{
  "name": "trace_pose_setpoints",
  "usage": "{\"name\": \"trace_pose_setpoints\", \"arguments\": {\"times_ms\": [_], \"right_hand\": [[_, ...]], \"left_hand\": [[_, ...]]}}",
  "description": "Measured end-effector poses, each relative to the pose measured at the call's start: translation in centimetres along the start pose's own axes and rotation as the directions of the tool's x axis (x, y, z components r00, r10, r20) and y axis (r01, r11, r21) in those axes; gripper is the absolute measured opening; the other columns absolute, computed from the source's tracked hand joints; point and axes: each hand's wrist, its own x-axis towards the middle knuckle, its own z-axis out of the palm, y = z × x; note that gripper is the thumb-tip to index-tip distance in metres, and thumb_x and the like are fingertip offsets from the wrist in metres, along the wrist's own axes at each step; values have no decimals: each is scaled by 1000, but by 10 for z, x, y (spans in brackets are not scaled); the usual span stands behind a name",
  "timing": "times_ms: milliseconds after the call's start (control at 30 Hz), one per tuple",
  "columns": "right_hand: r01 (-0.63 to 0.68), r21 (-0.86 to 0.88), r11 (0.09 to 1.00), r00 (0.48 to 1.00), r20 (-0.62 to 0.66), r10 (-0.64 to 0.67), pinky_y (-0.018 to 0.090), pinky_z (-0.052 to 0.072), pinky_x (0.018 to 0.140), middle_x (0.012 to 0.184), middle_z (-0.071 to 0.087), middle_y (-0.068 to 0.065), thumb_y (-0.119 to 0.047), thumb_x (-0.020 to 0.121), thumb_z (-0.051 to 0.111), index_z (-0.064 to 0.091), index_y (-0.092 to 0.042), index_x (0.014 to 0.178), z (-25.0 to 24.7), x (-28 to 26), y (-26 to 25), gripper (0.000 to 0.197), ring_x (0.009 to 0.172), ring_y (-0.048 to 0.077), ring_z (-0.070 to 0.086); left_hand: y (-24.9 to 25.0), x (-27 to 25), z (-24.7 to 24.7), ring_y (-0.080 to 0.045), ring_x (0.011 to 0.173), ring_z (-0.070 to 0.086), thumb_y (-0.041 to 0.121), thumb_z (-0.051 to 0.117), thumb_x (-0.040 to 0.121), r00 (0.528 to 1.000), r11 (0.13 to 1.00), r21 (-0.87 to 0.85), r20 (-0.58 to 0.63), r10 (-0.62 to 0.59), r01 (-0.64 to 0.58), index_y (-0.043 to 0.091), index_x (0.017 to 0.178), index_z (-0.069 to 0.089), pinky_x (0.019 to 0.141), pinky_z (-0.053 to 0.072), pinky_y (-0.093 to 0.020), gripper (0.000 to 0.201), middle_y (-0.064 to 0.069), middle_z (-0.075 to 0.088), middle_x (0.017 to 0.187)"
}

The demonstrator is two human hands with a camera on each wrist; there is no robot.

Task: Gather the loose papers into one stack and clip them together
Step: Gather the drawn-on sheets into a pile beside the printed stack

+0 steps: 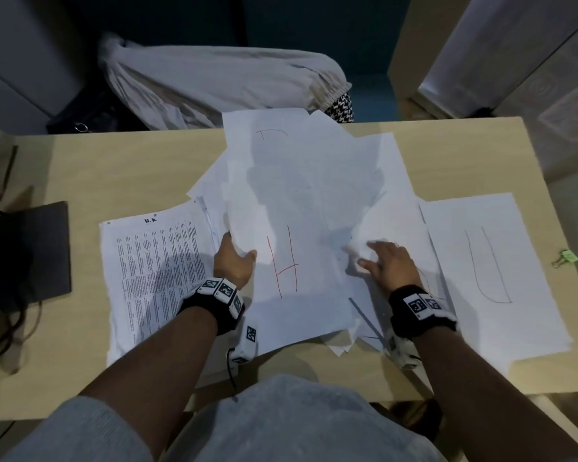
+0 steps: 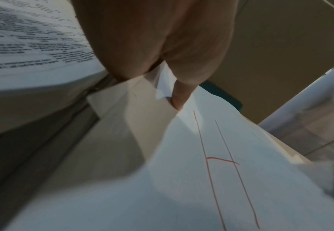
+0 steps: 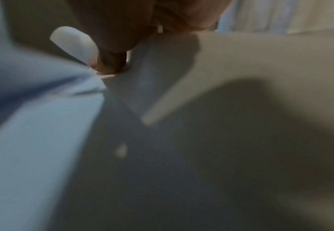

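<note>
Several loose white sheets lie overlapped in the middle of the tan table (image 1: 114, 168). The top sheet with a red H (image 1: 301, 208) is lifted at its left edge, where my left hand (image 1: 236, 261) grips it, thumb on top. In the left wrist view the thumb (image 2: 181, 93) presses down on the H sheet (image 2: 211, 179) with the fingers hidden below. My right hand (image 1: 386, 261) pinches a bunched fold of the pile's right side. The right wrist view is blurred and shows one fingertip (image 3: 110, 62) against the creased paper (image 3: 43, 125). A small green binder clip (image 1: 566, 258) lies at the table's right edge.
A printed text sheet (image 1: 154, 278) lies at the left, and a sheet with a drawn D (image 1: 491, 271) at the right. A black pad (image 1: 37, 251) and cables sit at the far left. Someone in beige trousers (image 1: 214, 81) sits beyond the far edge.
</note>
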Motion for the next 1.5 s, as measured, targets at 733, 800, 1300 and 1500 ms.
{"name": "trace_pose_setpoints", "arguments": {"times_ms": [733, 800, 1300, 1500], "right_hand": [[-132, 511, 849, 990, 108, 89, 10, 35, 84, 130, 58, 8, -17, 96, 49, 56, -17, 128, -4, 50, -122, 33, 114, 22, 58], [-139, 450, 882, 983, -42, 177, 8, 32, 85, 131, 54, 10, -9, 92, 52, 57, -13, 126, -13, 43, -82, 35, 117, 25, 54], [-396, -98, 913, 918, -10, 397, 37, 44, 90, 121, 57, 22, -9, 92, 49, 56, 1, 121, -20, -7, 26, 32, 110, 35, 55], [-303, -55, 951, 950, -95, 297, 43, 42, 94, 133, 47, 8, -23, 90, 51, 56, -17, 121, -9, -4, -19, 32, 119, 28, 48]], "left_hand": [[8, -14, 31, -24, 106, 61, 29, 67, 83, 987, 990, -124, 134, 91, -75, 19, 130, 41, 84, 49, -25, 55, -6, 62, 122], [10, -14, 27, -29, 112, 57, 14, 60, 89, 991, 996, -69, 113, 68, -61, 14, 138, 36, 81, 40, -15, 55, -11, 57, 129], [-7, -3, 33, -22, 59, 62, 4, 47, 91, 980, 982, -25, 66, 188, -187, 35, 146, -20, 57, 50, -24, 92, -33, 38, 142], [-1, -10, 36, -40, 106, 61, 2, 43, 94, 983, 985, 15, 57, 173, -174, 34, 146, -21, 95, 43, -37, 89, -30, 44, 140]]}}
